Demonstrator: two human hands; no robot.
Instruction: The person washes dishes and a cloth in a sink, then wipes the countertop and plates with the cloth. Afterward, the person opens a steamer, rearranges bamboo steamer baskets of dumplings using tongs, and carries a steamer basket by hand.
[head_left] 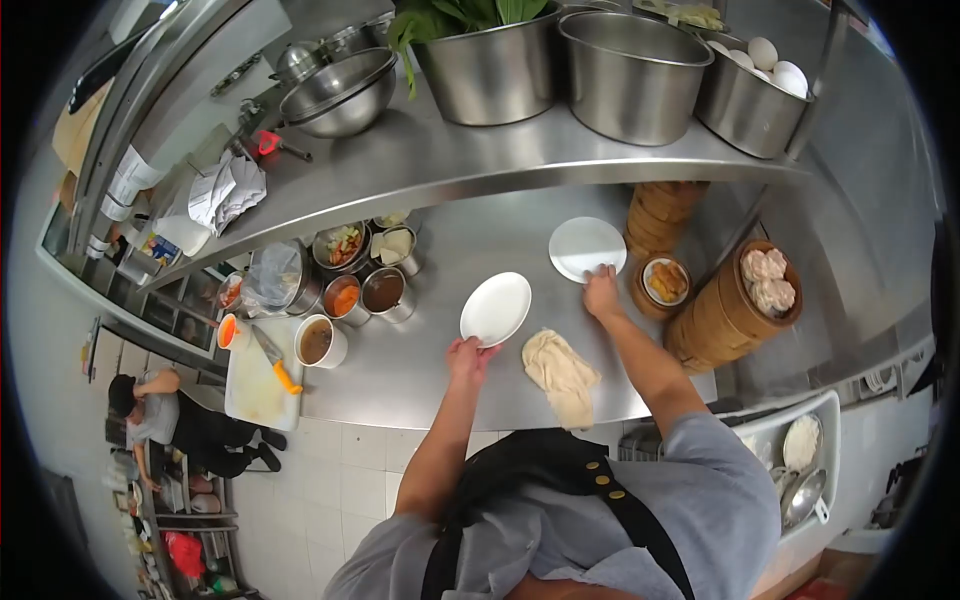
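My left hand (469, 361) grips the near end of a white oval plate (497, 308), which is tilted over the steel counter. At the back of the counter, my right hand (602, 291) has its fingers closed on the near rim of a round white plate (583, 245). Whether that plate rests on the steel or is slightly raised, I cannot tell. A crumpled beige cloth (559, 377) lies between my forearms, close to the front edge. Right of the round plate stands a small bamboo steamer (644, 300) with a dish of yellow-orange food (666, 281).
Stacked bamboo steamers (715, 315) topped with dumplings stand at right. To the left are a cutting board (258, 395), a yellow-handled knife (285, 372), a tub of brown sauce (320, 342) and several ingredient pots. A steel shelf (480, 165) overhangs the back. Another person (190, 425) is at far left.
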